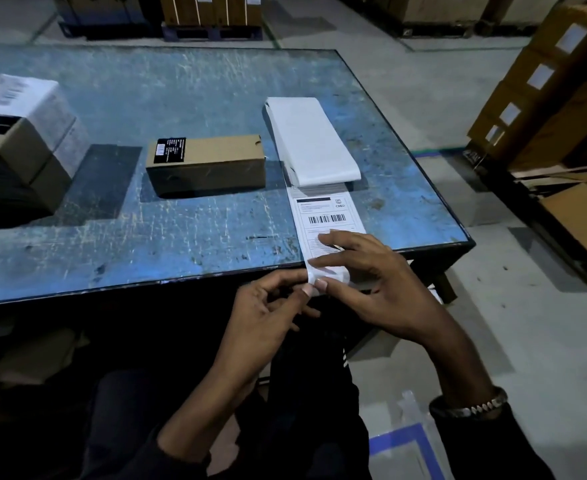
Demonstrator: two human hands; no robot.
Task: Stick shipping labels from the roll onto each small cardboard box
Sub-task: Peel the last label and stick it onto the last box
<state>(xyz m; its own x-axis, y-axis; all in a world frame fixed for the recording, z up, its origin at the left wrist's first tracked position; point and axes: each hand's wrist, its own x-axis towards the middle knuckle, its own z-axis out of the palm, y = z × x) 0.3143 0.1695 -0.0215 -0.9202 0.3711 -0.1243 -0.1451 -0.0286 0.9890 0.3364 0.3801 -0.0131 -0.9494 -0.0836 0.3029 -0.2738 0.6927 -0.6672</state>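
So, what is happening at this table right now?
A person is peeling a shipping label off its backing at the near edge of the blue table. The left hand and the right hand both pinch the strip's end where it curls over the edge. The strip runs back to a folded stack of labels. Beside that stack lies a small cardboard box with only a black sticker on top; no shipping label shows on it.
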